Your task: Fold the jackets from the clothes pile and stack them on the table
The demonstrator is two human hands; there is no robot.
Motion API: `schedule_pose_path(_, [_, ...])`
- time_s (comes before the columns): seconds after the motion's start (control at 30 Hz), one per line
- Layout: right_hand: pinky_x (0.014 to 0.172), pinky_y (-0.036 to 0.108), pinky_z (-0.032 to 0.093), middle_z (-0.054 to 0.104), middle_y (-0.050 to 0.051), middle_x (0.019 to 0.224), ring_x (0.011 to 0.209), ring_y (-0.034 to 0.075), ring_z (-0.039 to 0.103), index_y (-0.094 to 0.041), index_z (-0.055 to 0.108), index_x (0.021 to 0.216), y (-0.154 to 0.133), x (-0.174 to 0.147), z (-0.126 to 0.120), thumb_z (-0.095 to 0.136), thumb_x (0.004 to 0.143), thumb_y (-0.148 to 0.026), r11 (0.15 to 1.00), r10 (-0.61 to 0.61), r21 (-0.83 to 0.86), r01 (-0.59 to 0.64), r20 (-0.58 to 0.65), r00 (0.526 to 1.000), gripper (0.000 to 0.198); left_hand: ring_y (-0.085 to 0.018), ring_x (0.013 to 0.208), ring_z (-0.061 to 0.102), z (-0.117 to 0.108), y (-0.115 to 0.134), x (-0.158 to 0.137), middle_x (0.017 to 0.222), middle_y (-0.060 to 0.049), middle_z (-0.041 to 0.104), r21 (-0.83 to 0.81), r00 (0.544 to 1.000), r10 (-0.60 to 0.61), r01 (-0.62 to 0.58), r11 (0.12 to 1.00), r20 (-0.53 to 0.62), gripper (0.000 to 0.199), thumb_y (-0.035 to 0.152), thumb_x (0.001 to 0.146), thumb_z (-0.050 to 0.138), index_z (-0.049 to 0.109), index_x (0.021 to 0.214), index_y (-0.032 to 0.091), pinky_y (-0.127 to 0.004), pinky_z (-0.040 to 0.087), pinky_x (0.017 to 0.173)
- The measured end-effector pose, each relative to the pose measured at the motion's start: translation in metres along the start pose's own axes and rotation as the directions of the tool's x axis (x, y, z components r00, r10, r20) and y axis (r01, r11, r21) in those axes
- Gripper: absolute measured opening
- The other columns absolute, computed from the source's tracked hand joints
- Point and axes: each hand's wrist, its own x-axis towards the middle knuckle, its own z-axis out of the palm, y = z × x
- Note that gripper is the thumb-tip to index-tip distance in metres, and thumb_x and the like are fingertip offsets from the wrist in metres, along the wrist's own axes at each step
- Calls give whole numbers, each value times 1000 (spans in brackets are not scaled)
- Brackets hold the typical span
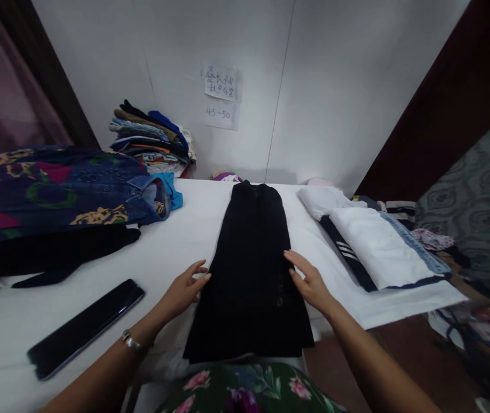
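Observation:
A black garment [251, 269], folded into a long narrow panel with its collar end away from me, lies flat on the white-covered table. At its left edge is my left hand [190, 284], fingers apart and slightly bent, the tips at the cloth. My right hand [309, 281] rests against the opposite edge with its fingers stretched out, thumb below them. Neither hand grips the cloth. Small dark round shapes, perhaps buttons, show near the garment's lower right part.
A phone [88, 327] lies at the left. Beyond it are a patterned denim shirt [98, 189] and dark clothing [55, 249]. Folded clothes are stacked [150, 140] by the wall under paper notes [222, 94]. White folded garments [378, 246] lie right, near the table's edge.

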Motion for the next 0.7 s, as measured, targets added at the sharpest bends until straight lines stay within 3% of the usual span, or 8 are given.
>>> schedule_pose_path(0.1, [115, 45, 30, 39, 7, 149, 138, 18, 34, -23, 38, 145, 35, -22, -11, 39, 86, -15, 986, 83, -151, -73, 66, 994, 59, -19, 71, 63, -10, -9, -9, 125, -9, 61, 235, 989, 142, -127, 964, -47, 63, 46, 76, 54, 46, 136, 26, -34, 52, 71])
schedule_pose_path(0.17, [116, 43, 28, 28, 7, 154, 142, 18, 26, -22, 32, 148, 47, -33, -13, 39, 83, -10, 973, 92, -225, -53, 167, 982, 66, -22, 82, 65, -12, -12, -12, 129, -7, 60, 365, 978, 207, -192, 911, -2, 64, 41, 78, 52, 41, 140, 30, -35, 51, 79])
schedule_pose_path(0.27, [117, 42, 25, 15, 8, 158, 145, 18, 15, -19, 28, 149, 53, -38, -10, 38, 83, -7, 959, 12, -278, 60, 252, 968, 68, -25, 118, 55, -10, -11, -12, 144, -2, 47, 493, 949, 292, -311, 813, 116, 65, 29, 80, 49, 35, 144, 37, -34, 49, 90])
schedule_pose_path(0.37, [116, 48, 25, 6, 8, 159, 146, 23, 9, -21, 27, 149, 56, -30, -7, 41, 84, -9, 927, -133, -299, 226, 300, 944, 68, -25, 131, 45, -8, -11, -7, 154, 0, 33, 574, 891, 411, -443, 689, 194, 67, 19, 82, 45, 32, 145, 36, -37, 49, 95])
schedule_pose_path(0.53, [111, 55, 27, 7, 11, 159, 145, 31, 9, -24, 29, 149, 59, -9, -7, 49, 78, -8, 862, -230, -322, 392, 440, 868, 76, -21, 127, 50, -10, -15, 2, 155, -3, 29, 616, 759, 565, -622, 483, 323, 68, 2, 82, 37, 39, 142, 34, -37, 48, 98])
schedule_pose_path(0.6, [111, 55, 26, 9, 11, 159, 145, 31, 9, -24, 33, 147, 59, -4, -7, 50, 76, -8, 848, -224, -334, 411, 478, 849, 75, -19, 128, 49, -11, -14, 3, 154, -4, 31, 615, 741, 575, -643, 456, 348, 68, 0, 81, 36, 43, 140, 33, -36, 46, 100])
schedule_pose_path(0.7, [111, 54, 25, 18, 11, 157, 145, 28, 13, -24, 42, 142, 60, -2, -6, 49, 79, -9, 846, -237, -326, 423, 479, 845, 65, -18, 131, 46, -13, -10, 3, 153, -2, 33, 583, 740, 570, -653, 484, 356, 69, -3, 77, 35, 48, 136, 31, -35, 44, 104])
